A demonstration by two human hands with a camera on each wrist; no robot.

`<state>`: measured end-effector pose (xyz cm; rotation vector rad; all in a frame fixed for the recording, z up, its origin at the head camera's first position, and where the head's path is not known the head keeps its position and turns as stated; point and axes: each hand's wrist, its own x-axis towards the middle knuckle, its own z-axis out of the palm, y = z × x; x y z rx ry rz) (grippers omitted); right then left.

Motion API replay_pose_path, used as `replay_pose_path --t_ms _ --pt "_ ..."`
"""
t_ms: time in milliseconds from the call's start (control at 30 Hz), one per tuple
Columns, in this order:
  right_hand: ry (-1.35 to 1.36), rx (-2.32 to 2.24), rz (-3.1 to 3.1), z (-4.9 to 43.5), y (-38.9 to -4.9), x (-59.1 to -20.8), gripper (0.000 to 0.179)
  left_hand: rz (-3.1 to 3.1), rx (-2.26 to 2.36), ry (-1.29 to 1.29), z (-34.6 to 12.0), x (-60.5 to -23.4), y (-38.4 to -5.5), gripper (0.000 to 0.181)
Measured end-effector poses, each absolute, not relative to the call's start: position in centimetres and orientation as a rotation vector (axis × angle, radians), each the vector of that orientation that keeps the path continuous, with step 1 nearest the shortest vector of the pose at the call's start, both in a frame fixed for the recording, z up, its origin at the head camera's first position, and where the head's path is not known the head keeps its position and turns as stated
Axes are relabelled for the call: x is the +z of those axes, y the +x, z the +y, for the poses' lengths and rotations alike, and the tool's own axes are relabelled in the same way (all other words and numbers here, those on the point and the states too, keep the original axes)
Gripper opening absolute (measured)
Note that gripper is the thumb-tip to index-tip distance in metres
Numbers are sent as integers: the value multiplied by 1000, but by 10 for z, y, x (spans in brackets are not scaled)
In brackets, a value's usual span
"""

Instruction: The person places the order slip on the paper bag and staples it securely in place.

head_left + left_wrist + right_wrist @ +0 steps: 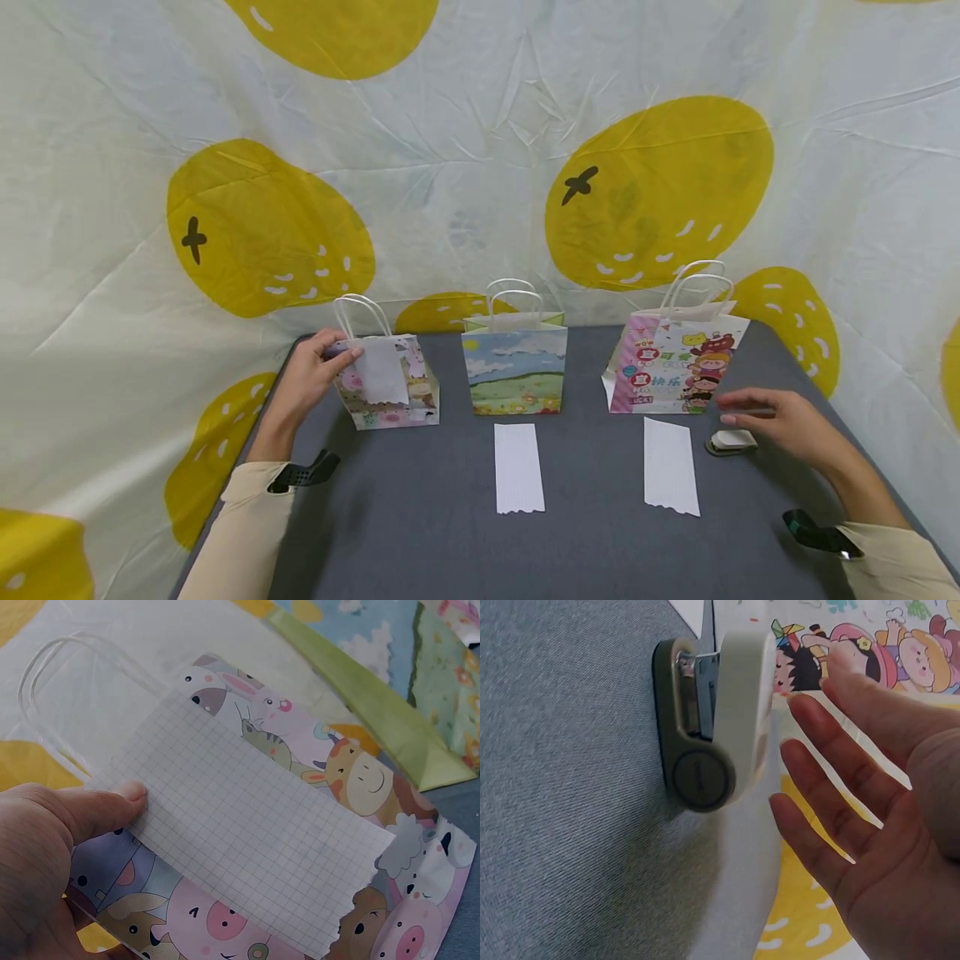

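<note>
At the left, my left hand (306, 379) pinches the upper edge of a small paper gift bag (423, 400) printed with cartoon animals. Its thumb presses a slip of grid paper (247, 825) flat against the bag's front, and the slip's torn end points down toward the bag's base. The fingers behind the bag are mostly hidden. On the right, my right hand (787, 425) hovers over a small white and dark stapler (732, 442) lying on the table. In the right wrist view its fingers (847, 772) are spread and relaxed beside the stapler (742, 712), holding nothing.
A landscape-print gift bag (514, 371) stands mid-table, with a paper slip (519, 468) before it. Right of it stands a pink and white cartoon gift bag (667, 367), with another slip (671, 467) in front. A yellow-patterned cloth (465, 192) hangs behind the grey table (420, 525).
</note>
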<state>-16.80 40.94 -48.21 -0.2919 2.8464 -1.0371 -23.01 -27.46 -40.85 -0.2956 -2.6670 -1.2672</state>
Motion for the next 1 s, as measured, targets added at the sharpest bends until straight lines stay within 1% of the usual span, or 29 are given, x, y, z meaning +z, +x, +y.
replay_pose_path --t_ms 367,567,700,900,1000 --pt "-394 -1033 2720 419 -161 -492 34 -2682 -1281 -276 -274 -408 -230 28" --pt "-590 -1095 2692 428 -160 -502 30 -2681 -1272 -278 -275 -409 -231 28" --pt "-660 -1112 2674 432 -160 -507 30 -2685 -1267 -282 -275 -408 -231 30" --pt "-708 -1041 2760 429 -159 -507 27 -2678 -1274 -288 -274 -408 -230 29" --pt "-668 -940 2826 426 -158 -506 26 -2679 -1261 -285 -275 -408 -230 28"
